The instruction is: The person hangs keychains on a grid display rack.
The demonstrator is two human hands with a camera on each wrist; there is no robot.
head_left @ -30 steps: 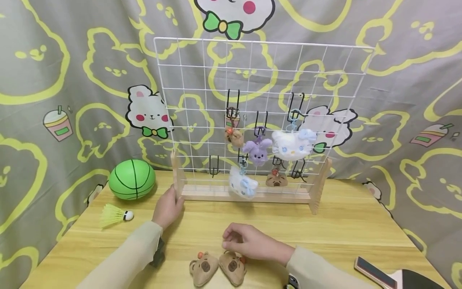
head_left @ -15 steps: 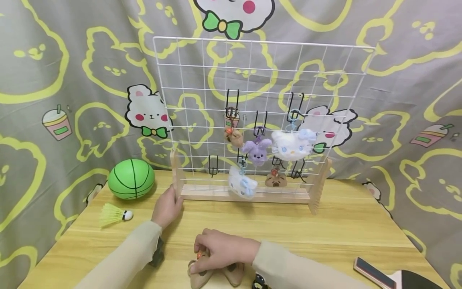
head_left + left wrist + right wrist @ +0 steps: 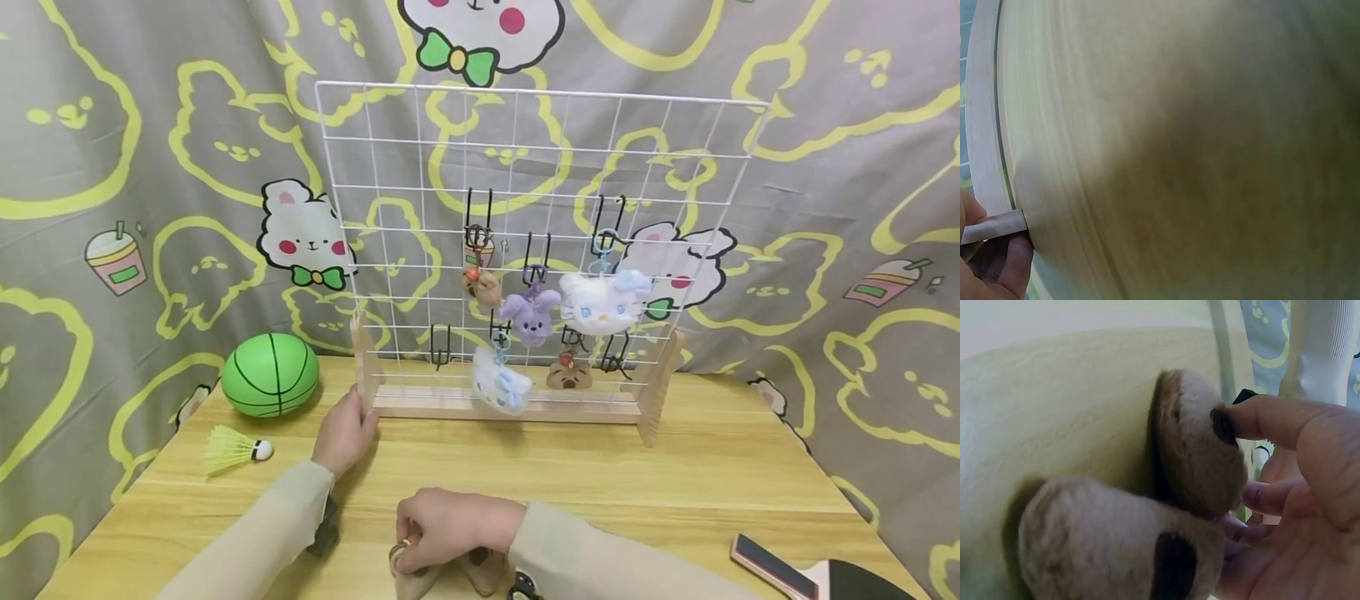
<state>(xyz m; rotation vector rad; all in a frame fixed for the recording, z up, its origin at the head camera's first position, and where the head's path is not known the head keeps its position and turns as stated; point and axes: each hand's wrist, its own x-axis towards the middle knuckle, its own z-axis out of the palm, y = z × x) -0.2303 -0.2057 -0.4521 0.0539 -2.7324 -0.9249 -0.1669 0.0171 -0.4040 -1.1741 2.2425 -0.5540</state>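
My left hand (image 3: 347,435) grips the left wooden foot (image 3: 364,357) of a white wire grid rack (image 3: 420,87); in the left wrist view the wood's end (image 3: 1000,225) sits between thumb and fingers. At the front of the table my right hand (image 3: 454,525) pinches the left of two brown plush animal-head charms (image 3: 411,585). Seen from the right wrist, the thumb lies by the dark nose of this plush (image 3: 1200,450), fingers on its other side. Beside it lies the second brown plush (image 3: 484,573), partly hidden under the right hand.
Black hooks on the rack hold a purple plush (image 3: 531,318), two white cat plushes (image 3: 602,303) and two brown plushes (image 3: 568,375). A green ball (image 3: 272,375) and a yellow shuttlecock (image 3: 232,450) lie at left. A table tennis bat (image 3: 802,575) lies front right.
My right hand has moved left and down from above the right brown plush and taken hold of the left one. The left hand has stayed on the rack's foot.
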